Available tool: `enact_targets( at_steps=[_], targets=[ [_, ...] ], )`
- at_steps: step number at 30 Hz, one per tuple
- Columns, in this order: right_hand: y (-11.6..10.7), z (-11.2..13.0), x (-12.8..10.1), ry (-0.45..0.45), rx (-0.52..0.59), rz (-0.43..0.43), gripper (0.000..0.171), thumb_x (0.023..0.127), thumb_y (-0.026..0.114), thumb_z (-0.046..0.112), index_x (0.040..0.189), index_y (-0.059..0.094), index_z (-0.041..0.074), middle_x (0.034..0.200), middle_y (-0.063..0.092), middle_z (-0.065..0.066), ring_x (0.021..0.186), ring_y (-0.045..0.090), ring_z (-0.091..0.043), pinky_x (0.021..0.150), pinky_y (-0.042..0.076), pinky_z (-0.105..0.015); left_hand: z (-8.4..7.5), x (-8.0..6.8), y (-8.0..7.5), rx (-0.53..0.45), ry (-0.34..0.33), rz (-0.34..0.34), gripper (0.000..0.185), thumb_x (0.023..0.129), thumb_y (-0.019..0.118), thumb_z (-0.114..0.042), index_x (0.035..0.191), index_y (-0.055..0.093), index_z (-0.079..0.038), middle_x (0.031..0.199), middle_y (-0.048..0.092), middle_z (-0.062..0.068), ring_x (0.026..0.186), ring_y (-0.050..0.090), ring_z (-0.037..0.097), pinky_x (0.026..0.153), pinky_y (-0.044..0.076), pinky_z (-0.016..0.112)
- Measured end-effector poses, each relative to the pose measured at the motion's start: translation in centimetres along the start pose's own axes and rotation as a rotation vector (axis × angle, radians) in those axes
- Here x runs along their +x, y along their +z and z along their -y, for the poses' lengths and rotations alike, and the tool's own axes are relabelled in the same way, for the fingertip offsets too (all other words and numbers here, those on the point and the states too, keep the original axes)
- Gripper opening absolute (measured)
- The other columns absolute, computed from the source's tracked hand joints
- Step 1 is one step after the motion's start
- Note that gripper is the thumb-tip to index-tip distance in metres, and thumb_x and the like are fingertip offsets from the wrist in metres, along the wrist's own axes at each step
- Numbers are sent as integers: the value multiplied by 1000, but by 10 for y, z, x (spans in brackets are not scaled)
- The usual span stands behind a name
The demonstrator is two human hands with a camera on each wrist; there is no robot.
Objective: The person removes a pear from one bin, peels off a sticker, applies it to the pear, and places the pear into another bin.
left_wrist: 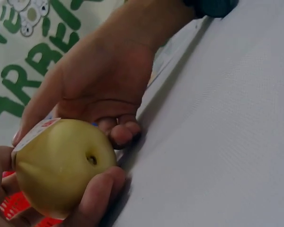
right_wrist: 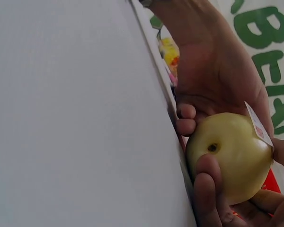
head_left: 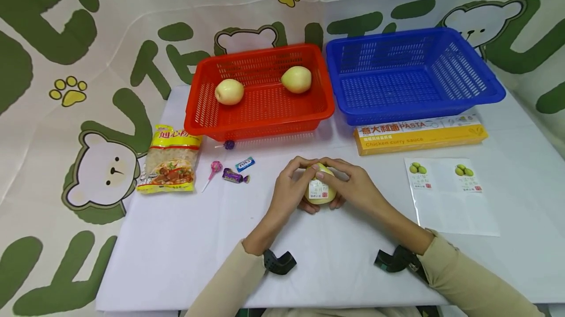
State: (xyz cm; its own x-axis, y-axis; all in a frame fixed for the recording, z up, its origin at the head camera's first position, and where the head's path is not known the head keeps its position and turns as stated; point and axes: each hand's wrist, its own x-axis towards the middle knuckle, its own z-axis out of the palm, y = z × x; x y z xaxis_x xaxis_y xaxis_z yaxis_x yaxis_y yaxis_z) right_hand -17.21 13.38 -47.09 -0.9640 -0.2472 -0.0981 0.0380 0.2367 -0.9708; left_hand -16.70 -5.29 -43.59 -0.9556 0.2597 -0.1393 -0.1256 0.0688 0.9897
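Both hands on one round pale-yellow pear, held at table centre just above or on the white tablecloth; can't tell if it touches. Left hand cups the pear's left side, fingers curled round it, thumb up top. Right hand cups the right side, fingers curled likewise, thumb and index meeting the left hand's over the top. A white rectangular sticker with a red mark sits on the pear's near face, one edge lifted off the skin, as the right wrist view shows. Left wrist view: pear with its dimple facing out, the other hand's fingers tucked under it.

Behind, well apart: red plastic mesh basket holding two more yellow pears; blue plastic mesh basket beside it. Long yellow pasta box in front of the blue basket. Clear sticker sheet with two labels left to the right of the hands. Left side: yellow noodle packet, pink lollipop, wrapped candies.
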Motion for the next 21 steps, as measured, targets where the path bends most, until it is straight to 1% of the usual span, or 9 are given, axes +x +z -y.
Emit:
enact_targets(
  at_steps=[3, 5, 9, 14, 16, 21],
  targets=[
    [1, 1, 0, -2, -12, -9, 47, 93, 66, 52, 136, 61, 34, 134, 57, 4, 53, 66, -31, 50, 57, -45, -1, 0, 2, -10, -4, -21, 24, 102, 60, -29, 116, 65, -10, 133, 61, -2, 55, 62, 55, 49, 53, 62],
    [2, 0, 0, 4, -12, -18, 46, 93, 65, 53, 135, 62, 34, 135, 56, 4, 52, 66, -31, 49, 57, -45, 0, -1, 2, 2, -3, -25, 23, 103, 58, -30, 116, 65, -12, 133, 60, -2, 55, 62, 55, 49, 53, 62],
    [2, -2, 1, 12, -6, -25, 41, 94, 63, 55, 130, 64, 35, 133, 58, 5, 50, 65, -32, 48, 57, -45, 3, -2, 2, 15, -1, 3, 24, 105, 55, -31, 119, 63, -14, 137, 56, -3, 57, 63, 55, 52, 54, 62],
    [1, -4, 2, 24, 29, -20, 38, 94, 64, 54, 125, 67, 34, 131, 59, 3, 48, 64, -35, 46, 55, -48, 4, -1, 0, 11, 5, 47, 24, 105, 54, -29, 123, 62, -15, 140, 50, -2, 59, 63, 55, 53, 54, 62],
    [0, -4, 2, 29, 37, -20, 40, 94, 64, 54, 127, 66, 32, 132, 58, 3, 48, 64, -35, 46, 55, -48, 4, 0, -1, 8, 7, 59, 23, 105, 53, -28, 123, 62, -15, 140, 50, -1, 59, 63, 56, 52, 54, 62],
    [-4, -2, 0, 21, 25, 0, 46, 96, 62, 51, 136, 61, 28, 135, 57, 1, 50, 65, -33, 47, 56, -46, 3, 0, -2, -13, 5, 72, 25, 106, 51, -30, 121, 60, -13, 139, 57, 0, 59, 61, 58, 52, 53, 64]
  ],
)
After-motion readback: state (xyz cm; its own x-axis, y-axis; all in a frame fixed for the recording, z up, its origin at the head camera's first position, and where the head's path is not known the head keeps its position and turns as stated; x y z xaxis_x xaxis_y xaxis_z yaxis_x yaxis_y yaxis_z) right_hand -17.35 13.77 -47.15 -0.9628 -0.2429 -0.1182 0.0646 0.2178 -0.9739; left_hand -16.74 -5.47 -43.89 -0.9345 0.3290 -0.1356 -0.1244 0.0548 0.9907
